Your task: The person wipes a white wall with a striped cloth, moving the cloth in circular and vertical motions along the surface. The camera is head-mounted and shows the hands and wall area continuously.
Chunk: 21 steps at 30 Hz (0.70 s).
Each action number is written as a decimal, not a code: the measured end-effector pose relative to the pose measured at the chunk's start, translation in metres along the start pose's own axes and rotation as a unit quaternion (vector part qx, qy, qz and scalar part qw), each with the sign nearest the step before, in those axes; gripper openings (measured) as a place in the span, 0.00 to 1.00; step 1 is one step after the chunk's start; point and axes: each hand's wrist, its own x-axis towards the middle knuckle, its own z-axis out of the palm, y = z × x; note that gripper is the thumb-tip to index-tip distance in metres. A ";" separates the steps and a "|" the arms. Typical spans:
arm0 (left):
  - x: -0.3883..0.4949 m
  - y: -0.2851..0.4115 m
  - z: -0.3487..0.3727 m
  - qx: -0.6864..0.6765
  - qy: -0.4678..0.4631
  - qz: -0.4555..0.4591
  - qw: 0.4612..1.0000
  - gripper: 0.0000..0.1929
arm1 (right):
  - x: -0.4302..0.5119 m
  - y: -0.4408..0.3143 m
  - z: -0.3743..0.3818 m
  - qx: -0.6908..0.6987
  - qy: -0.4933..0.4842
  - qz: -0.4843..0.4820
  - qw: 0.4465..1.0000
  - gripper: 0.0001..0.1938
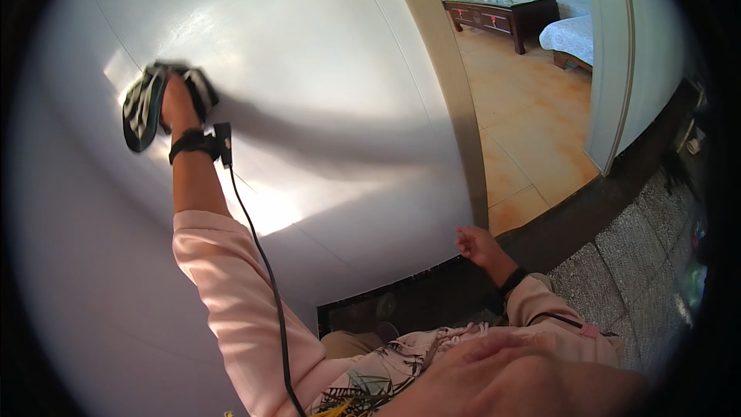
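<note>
My left hand [176, 101] reaches far up at the left and presses a striped dark-and-light cloth [142, 110] against a smooth white wall panel [324, 69]. The cloth bunches out on both sides of the hand and looks slightly blurred. A black strap with a small device and a cable is around that wrist. Low at the right, my right hand [477, 245] hangs near the panel's bottom corner, its fingers loosely bent and slightly apart, with nothing seen in them. A black band circles that wrist.
Right of the panel's beige edge trim [431, 40], a doorway shows a tiled floor [515, 139], a dark wooden table [509, 14] bearing cups and a kettle, and a cloth-covered seat [570, 37]. A dark sill [544, 214] borders grey paving [596, 278]. The black cable [278, 301] runs along my left arm.
</note>
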 end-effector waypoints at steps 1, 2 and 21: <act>-0.004 0.028 0.006 0.001 0.027 0.099 0.995 0.23 | 0.003 -0.001 0.000 -0.004 0.008 -0.002 1.000 0.10; 0.002 0.062 0.008 0.115 -0.018 0.214 0.970 0.20 | 0.004 0.001 0.000 -0.006 0.013 -0.001 1.000 0.09; -0.220 0.253 0.050 -0.254 0.080 0.583 0.767 0.14 | 0.011 0.004 0.000 -0.022 0.011 -0.004 1.000 0.12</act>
